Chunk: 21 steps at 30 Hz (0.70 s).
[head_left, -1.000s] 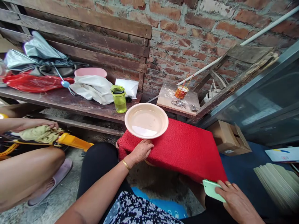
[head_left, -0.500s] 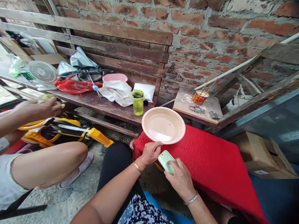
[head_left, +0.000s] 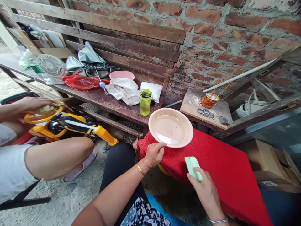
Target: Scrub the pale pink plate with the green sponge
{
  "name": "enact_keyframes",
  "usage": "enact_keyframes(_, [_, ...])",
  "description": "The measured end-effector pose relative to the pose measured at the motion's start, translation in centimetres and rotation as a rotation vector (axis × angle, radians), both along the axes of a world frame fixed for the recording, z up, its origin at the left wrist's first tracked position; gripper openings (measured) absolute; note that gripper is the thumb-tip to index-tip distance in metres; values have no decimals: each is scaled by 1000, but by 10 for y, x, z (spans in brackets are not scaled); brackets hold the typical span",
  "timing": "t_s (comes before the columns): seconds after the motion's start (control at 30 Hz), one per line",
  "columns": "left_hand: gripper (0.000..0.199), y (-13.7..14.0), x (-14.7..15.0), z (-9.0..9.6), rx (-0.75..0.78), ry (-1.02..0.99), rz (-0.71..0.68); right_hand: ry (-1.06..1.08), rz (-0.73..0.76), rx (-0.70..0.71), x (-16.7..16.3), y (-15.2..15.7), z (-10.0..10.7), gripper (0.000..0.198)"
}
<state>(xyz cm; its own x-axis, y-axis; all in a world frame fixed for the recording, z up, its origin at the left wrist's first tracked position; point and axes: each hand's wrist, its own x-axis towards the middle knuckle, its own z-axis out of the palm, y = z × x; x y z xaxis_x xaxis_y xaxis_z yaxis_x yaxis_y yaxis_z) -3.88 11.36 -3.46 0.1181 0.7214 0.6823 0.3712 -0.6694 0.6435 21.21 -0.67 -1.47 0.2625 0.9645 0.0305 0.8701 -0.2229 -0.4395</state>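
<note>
brick wall (head_left: 204, 59) fills the upper right of the frame, above a red-covered desk (head_left: 218, 163). from my remote view, i see a pale basin (head_left: 171, 128) of water near the centre, at the desk's upper left end. my left hand (head_left: 154, 155) has its fingers closed on the basin's near rim. at lower right, my right hand (head_left: 206, 186) has its fingers part-curled, gripping a light green brush (head_left: 193, 167) tilted over the red. a green bottle (head_left: 145, 103) stands up-left of the basin.
</note>
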Motion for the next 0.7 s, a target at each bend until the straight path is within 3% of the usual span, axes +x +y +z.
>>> enact_keyframes(0.13, [23, 1, 3, -1, 28, 22, 21, -91, 191, 34, -52, 35, 3, 32])
enact_keyframes(0.23, [24, 0, 5, -2, 31, 51, 20, -190, 277, 63, -63, 46, 2, 26])
enact_keyframes(0.37, [25, -2, 5, -2, 55, 83, -8, -267, 133, -13, -31, 40, -2, 30])
enact_keyframes(0.5, [26, -3, 5, -3, 58, 112, -10, -146, -66, -46, -7, 39, -5, 44])
enact_keyframes(0.6, [26, -4, 7, -4, 55, 118, -21, -85, -67, -31, -28, 48, -5, 46])
enact_keyframes(0.7, [26, -6, 10, -5, 81, 157, -47, -174, 1, -39, -63, 58, -2, 39])
